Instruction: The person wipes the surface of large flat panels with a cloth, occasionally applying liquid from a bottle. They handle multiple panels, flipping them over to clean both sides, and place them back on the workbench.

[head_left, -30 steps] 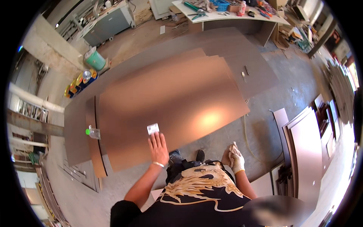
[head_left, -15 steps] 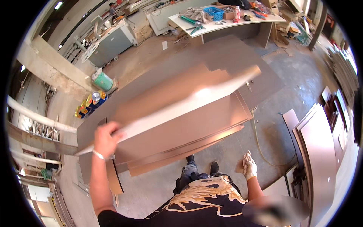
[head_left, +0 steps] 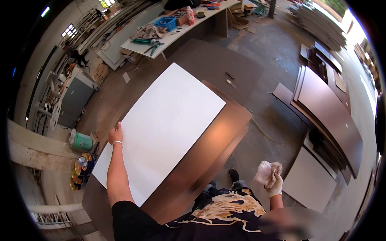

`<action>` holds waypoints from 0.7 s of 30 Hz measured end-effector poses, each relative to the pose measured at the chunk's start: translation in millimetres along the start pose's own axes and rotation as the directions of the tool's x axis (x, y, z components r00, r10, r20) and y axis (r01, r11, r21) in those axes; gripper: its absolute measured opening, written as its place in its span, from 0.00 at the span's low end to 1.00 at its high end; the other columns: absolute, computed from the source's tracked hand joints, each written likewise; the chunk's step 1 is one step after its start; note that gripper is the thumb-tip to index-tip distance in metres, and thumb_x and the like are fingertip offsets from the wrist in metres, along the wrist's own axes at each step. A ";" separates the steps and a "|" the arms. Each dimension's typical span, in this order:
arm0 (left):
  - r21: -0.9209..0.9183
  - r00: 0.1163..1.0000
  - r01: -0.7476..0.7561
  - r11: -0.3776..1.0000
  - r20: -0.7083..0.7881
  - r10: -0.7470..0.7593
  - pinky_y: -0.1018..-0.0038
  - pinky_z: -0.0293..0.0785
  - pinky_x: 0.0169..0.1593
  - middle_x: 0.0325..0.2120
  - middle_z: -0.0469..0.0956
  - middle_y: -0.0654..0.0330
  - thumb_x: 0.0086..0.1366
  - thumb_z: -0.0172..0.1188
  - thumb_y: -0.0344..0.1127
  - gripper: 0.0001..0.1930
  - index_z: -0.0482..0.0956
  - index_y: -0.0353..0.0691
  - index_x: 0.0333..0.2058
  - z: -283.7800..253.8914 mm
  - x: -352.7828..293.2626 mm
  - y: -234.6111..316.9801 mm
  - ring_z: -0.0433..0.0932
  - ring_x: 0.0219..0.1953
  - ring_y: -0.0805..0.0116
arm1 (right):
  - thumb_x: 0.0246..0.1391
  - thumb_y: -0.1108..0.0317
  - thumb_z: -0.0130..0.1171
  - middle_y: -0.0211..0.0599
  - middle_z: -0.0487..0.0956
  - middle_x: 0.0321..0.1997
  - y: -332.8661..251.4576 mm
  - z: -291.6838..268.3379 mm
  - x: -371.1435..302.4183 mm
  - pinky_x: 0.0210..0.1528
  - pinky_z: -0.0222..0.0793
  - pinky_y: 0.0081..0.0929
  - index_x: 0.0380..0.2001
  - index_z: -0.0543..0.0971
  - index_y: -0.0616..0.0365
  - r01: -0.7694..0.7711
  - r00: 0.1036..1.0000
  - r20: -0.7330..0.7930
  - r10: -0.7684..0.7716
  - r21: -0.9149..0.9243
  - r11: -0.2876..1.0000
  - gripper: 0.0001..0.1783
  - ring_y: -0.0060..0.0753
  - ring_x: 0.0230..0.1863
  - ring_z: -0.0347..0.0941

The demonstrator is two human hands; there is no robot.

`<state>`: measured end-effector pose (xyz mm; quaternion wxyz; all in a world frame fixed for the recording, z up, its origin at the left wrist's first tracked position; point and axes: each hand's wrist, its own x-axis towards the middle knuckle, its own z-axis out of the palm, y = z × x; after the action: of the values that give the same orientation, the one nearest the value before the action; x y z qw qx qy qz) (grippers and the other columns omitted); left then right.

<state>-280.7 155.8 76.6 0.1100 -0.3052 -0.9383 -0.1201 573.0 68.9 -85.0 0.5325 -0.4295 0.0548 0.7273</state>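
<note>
A large white rectangular panel (head_left: 173, 120) lies with its white face up over a stack of brown panels (head_left: 213, 140). My left hand (head_left: 116, 135), bare and with a white band at the wrist, is closed on the panel's far left edge; some fingers are hidden there. To the right of the stack, my right hand (head_left: 276, 187) wears a white glove and grips a crumpled pale cloth (head_left: 267, 172). This hand is apart from the panels.
Beneath the stack spreads a dark board (head_left: 205, 56) bearing a small knife-like tool (head_left: 231, 83) and a short dark rod (head_left: 229, 75). More brown panels (head_left: 325, 116) lean at right. Behind stands a cluttered worktable (head_left: 140, 49). Cans (head_left: 82, 161) and a green bucket (head_left: 83, 141) stand left.
The panel was blurred and steeply tilted, with brown and white showing; now its white face lies broadly upward. My right hand has risen slightly with the cloth. The view has turned right.
</note>
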 end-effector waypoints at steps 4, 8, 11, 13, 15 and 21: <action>-0.093 0.978 0.078 0.993 0.199 -0.058 0.50 0.74 0.51 0.34 0.86 0.47 0.67 0.52 0.73 0.37 0.88 0.40 0.31 30.0 -67.4 25.5 0.84 0.41 0.42 | 0.66 0.53 0.48 0.40 0.78 0.65 11.9 -18.4 -46.3 0.63 0.75 0.54 0.65 0.74 0.49 0.149 0.985 -0.094 -0.142 0.065 0.987 0.28 0.51 0.63 0.76; -0.103 0.963 0.100 0.990 0.259 -0.071 0.50 0.75 0.50 0.30 0.86 0.48 0.67 0.54 0.72 0.36 0.87 0.39 0.29 27.1 -118.6 5.7 0.84 0.37 0.42 | 0.69 0.50 0.44 0.39 0.77 0.67 27.4 7.8 -38.0 0.65 0.73 0.57 0.66 0.74 0.48 0.145 0.986 -0.106 -0.132 0.125 0.981 0.28 0.52 0.64 0.75; -0.105 0.955 0.113 0.988 0.285 -0.079 0.52 0.75 0.49 0.29 0.86 0.50 0.66 0.56 0.69 0.34 0.87 0.39 0.27 29.7 -148.7 4.7 0.83 0.39 0.44 | 0.68 0.52 0.46 0.39 0.78 0.66 21.5 34.3 -17.9 0.65 0.73 0.55 0.64 0.76 0.49 0.154 0.988 -0.037 -0.151 0.106 0.982 0.27 0.50 0.64 0.75; -0.071 0.976 0.041 0.997 0.217 -0.025 0.53 0.75 0.49 0.29 0.86 0.52 0.66 0.60 0.63 0.29 0.87 0.39 0.27 24.9 -164.2 0.0 0.83 0.41 0.46 | 0.68 0.52 0.46 0.39 0.78 0.66 12.1 60.1 -5.1 0.65 0.73 0.55 0.64 0.75 0.49 0.147 0.988 0.038 -0.153 0.127 0.981 0.27 0.51 0.64 0.75; 0.025 0.991 -0.117 0.993 0.066 0.115 0.55 0.76 0.49 0.32 0.86 0.54 0.66 0.64 0.53 0.21 0.87 0.39 0.27 19.0 -175.9 -10.0 0.81 0.45 0.48 | 0.67 0.56 0.49 0.40 0.78 0.65 2.8 102.6 2.0 0.65 0.73 0.54 0.63 0.76 0.51 0.152 0.975 0.145 -0.166 0.102 0.983 0.24 0.49 0.64 0.76; -0.168 0.922 -0.337 0.926 -0.259 0.289 0.55 0.76 0.53 0.43 0.85 0.55 0.62 0.64 0.28 0.05 0.86 0.37 0.36 -23.8 -178.0 -21.6 0.79 0.49 0.50 | 0.64 0.65 0.58 0.36 0.78 0.57 76.5 228.3 -10.8 0.61 0.68 0.38 0.58 0.79 0.49 0.565 0.706 0.704 0.076 -0.626 0.538 0.19 0.38 0.58 0.74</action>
<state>-150.0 34.7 45.9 0.2025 -0.4459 -0.8400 -0.2334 381.5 151.0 36.2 0.3618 -0.3404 -0.5404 0.6792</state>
